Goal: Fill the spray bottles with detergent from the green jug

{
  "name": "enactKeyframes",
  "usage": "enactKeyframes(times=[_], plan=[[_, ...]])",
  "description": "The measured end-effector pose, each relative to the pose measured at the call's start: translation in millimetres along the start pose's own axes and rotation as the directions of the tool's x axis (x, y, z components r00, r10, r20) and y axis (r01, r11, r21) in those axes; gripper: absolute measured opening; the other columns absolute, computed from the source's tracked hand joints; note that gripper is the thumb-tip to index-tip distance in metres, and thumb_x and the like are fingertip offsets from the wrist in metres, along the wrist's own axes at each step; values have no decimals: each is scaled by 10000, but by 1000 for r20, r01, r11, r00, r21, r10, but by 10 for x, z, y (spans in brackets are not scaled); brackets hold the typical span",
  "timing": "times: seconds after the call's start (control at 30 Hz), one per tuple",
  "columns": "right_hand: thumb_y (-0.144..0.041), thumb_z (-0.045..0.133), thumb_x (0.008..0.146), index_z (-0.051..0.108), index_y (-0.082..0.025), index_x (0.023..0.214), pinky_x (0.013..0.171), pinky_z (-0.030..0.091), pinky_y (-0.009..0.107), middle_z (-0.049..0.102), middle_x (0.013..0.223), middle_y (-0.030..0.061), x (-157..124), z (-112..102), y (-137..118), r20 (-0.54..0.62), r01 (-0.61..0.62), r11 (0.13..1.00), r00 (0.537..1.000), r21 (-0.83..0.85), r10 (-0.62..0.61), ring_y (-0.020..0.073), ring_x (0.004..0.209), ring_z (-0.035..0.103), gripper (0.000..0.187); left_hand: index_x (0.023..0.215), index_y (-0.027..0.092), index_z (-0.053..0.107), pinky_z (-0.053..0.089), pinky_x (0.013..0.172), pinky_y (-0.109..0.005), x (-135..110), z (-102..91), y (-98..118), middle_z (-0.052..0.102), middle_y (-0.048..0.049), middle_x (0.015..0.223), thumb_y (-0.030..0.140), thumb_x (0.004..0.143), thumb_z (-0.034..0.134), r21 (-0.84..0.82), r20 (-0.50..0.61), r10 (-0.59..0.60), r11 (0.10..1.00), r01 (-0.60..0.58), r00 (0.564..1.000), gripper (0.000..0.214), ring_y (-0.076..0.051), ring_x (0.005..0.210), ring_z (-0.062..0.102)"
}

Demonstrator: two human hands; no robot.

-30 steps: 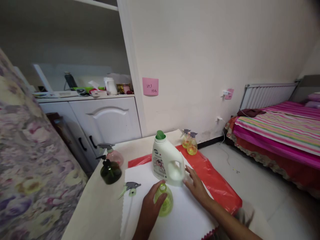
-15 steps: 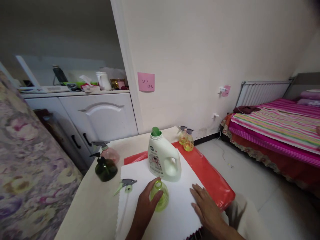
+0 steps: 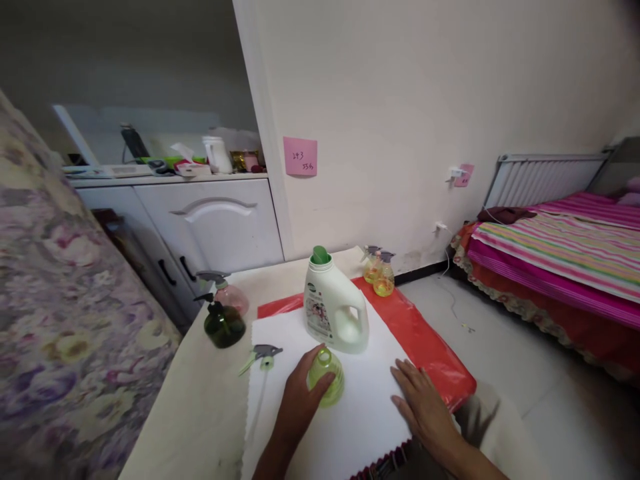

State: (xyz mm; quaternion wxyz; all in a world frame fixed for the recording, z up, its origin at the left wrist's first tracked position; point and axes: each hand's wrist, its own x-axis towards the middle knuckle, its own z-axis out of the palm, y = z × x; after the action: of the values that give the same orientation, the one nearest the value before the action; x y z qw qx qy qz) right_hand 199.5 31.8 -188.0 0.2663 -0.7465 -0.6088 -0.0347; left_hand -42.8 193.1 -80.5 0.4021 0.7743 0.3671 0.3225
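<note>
My left hand (image 3: 306, 387) is wrapped around a yellow-green ribbed bottle (image 3: 334, 385) with an uncovered neck, standing on a white sheet (image 3: 365, 413). My right hand (image 3: 425, 403) lies flat with fingers spread on the sheet's right side, holding nothing. Behind the bottle stands a large pale detergent jug (image 3: 333, 307) with a handle; something green (image 3: 321, 255) sits in its mouth. Left of my left hand lies a grey and green spray trigger head (image 3: 266, 355), its thin tube stretching toward me.
A dark green pump bottle (image 3: 223, 327) and a pink spray bottle (image 3: 235, 298) stand at the table's left. Two spray bottles with yellow liquid (image 3: 383, 281) are at the far right corner. Red plastic (image 3: 425, 340) lies under the sheet; a bed (image 3: 550, 247) is beyond.
The view has shifted slightly, so everything appears a little further right and mostly higher. Both hands keep their places, the left still around the bottle and the right flat on the sheet.
</note>
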Motion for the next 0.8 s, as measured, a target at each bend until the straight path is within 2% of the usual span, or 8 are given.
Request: enactKeyframes(times=[0.13, 0.27, 0.43, 0.57, 0.67, 0.73, 0.8], plan=[[-377, 489, 919, 463, -242, 1378, 1114, 320, 578, 471, 1447, 118, -41, -17, -8, 23, -17, 994, 1000, 103, 15, 316, 1352, 399, 479, 1243, 197, 563, 377, 1055, -442, -35, -3, 6, 614, -99, 1282, 332, 793, 621, 0, 4, 9, 1000, -9, 1000, 473, -280, 1205, 537], [-371, 537, 892, 418, -289, 1402, 1140, 292, 557, 448, 1466, 74, -14, -78, -162, 40, -36, 948, 999, 318, 25, 301, 1371, 370, 529, 1246, 209, 563, 379, 1057, -443, -52, 2, -26, 611, -101, 1286, 328, 793, 633, -33, 4, 22, 999, -22, 1000, 474, -279, 1204, 540], [-330, 712, 756, 417, -278, 1385, 1135, 320, 503, 476, 1427, 84, 233, -158, -692, 163, -142, 762, 985, 632, 48, 287, 1333, 419, 697, 1266, 197, 551, 384, 1060, -448, -63, 10, -45, 602, -116, 1301, 312, 774, 657, -85, -4, -4, 996, 3, 1000, 516, -285, 1204, 546], [-275, 797, 642, 368, -264, 1402, 1146, 288, 494, 436, 1457, 94, 429, -39, -1073, 181, -178, 602, 982, 778, 55, 292, 1361, 377, 873, 1278, 197, 541, 405, 1050, -414, -91, -69, -12, 600, -116, 1311, 365, 817, 610, -150, -1, -5, 989, 5, 1000, 495, -265, 1215, 546], [-262, 789, 640, 324, -248, 1417, 1156, 258, 494, 405, 1479, 109, 500, 128, -1209, 167, -178, 545, 983, 820, 70, 290, 1376, 354, 906, 1215, 191, 570, 439, 1007, -387, -90, -238, -57, 665, -109, 1194, 423, 909, 434, -158, -142, -56, 987, 33, 988, 407, -231, 1134, 600], [-241, 783, 631, 318, -240, 1416, 1154, 261, 484, 409, 1475, 110, 523, 232, -1249, 169, -188, 532, 982, 826, 85, 288, 1371, 361, 912, 1123, 181, 592, 488, 927, -363, -67, -392, -159, 701, -96, 1059, 436, 932, 331, -68, -300, -109, 993, 93, 948, 412, -214, 1007, 651], [-217, 776, 620, 333, -233, 1406, 1152, 268, 468, 428, 1462, 104, 533, 313, -1268, 168, -197, 545, 980, 815, 104, 284, 1364, 371, 902, 1043, 176, 591, 516, 846, -347, -29, -540, -306, 700, -89, 982, 432, 917, 307, 104, -415, -139, 975, 198, 899, 402, -212, 911, 665]])
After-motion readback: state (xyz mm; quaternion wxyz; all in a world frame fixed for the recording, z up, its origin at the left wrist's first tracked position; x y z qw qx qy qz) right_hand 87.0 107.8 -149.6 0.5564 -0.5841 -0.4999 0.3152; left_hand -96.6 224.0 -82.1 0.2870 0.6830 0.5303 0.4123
